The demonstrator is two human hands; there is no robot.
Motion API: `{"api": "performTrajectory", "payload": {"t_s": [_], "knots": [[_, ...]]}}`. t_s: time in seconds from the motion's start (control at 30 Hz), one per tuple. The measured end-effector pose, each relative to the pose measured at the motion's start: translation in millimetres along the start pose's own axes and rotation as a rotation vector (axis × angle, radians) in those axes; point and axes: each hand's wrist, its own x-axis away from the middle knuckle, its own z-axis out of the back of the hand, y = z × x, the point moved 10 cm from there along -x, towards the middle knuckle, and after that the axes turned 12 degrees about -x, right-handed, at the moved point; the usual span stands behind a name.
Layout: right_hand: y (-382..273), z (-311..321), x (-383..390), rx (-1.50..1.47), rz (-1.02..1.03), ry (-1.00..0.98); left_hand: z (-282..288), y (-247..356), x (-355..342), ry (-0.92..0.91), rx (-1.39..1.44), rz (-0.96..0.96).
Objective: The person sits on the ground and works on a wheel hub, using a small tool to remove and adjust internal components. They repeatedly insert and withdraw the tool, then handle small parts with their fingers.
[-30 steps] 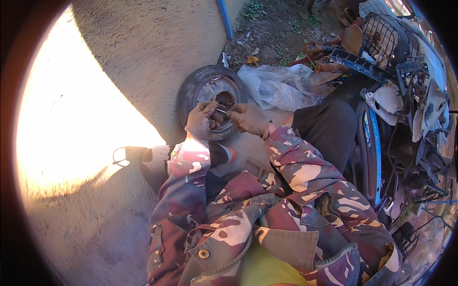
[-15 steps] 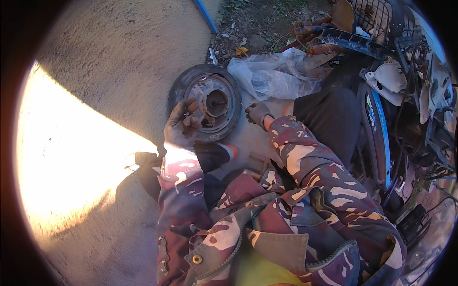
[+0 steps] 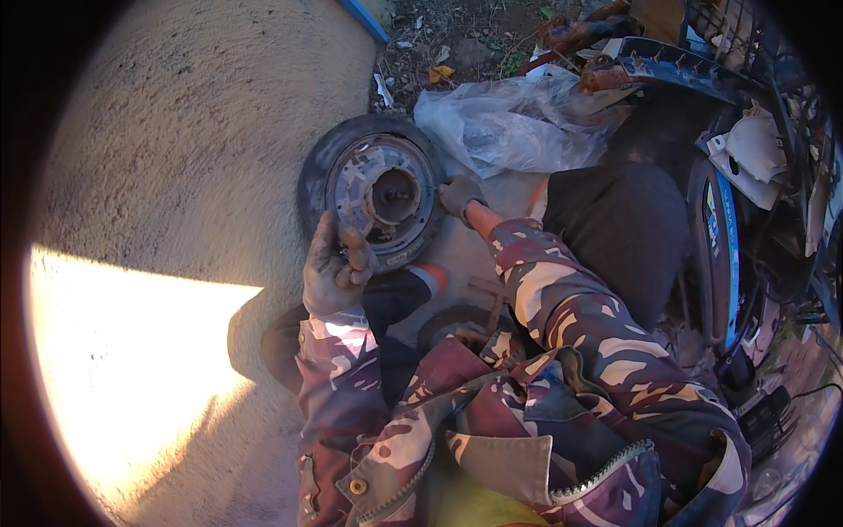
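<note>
In front of me lies a small wheel (image 3: 318, 167) with a dusty black tyre; its metal hub (image 3: 379, 172) has a deep round opening with a shaft inside. My left hand (image 3: 336, 279), in a dirty grey glove, is raised palm up at the wheel's near left side. Its thumb points up and its fingers curl over the palm; what they hold, if anything, is too small to make out. My gloved right hand (image 3: 460, 195) is closed at the wheel's right side, around a thin, pin-like tool (image 3: 436, 187) whose tip reaches the rim. Most of that tool is hidden.
A rough tan wall (image 3: 193, 149) rises on the left, sunlit low down. Beyond the wheel lies a crumpled clear plastic sheet (image 3: 518, 127). Scooter parts, including a black-and-blue panel (image 3: 722, 255) and a white bracket (image 3: 751, 154), crowd the right. My bent knees flank the wheel.
My right hand has moved left, bringing the thin tool up to the wheel's rim. My left hand has drawn down, away from the hub, its fingers still curled.
</note>
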Motion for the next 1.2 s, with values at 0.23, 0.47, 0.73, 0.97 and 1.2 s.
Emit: {"api": "performTrajectory", "payload": {"t_s": [0.23, 0.47, 0.73, 0.97, 1.2], "knots": [[-14, 14, -73, 0.053, -0.008, -0.005, 22, -11, -79, 0.25, -0.235, 0.017], [-14, 7, -108, 0.109, 0.015, 0.037, 35, -11, -100, 0.251, -0.303, 0.047], [-10, -2, -112, 0.054, 0.019, 0.042, 44, -13, -103, 0.278, -0.285, 0.081], [-36, -1, -85, 0.188, 0.209, 0.106, 38, -14, -107, 0.244, -0.363, 0.081], [-41, 0, -75, 0.25, 0.207, 0.098, 33, -14, -112, 0.287, -0.426, 0.09]]}}
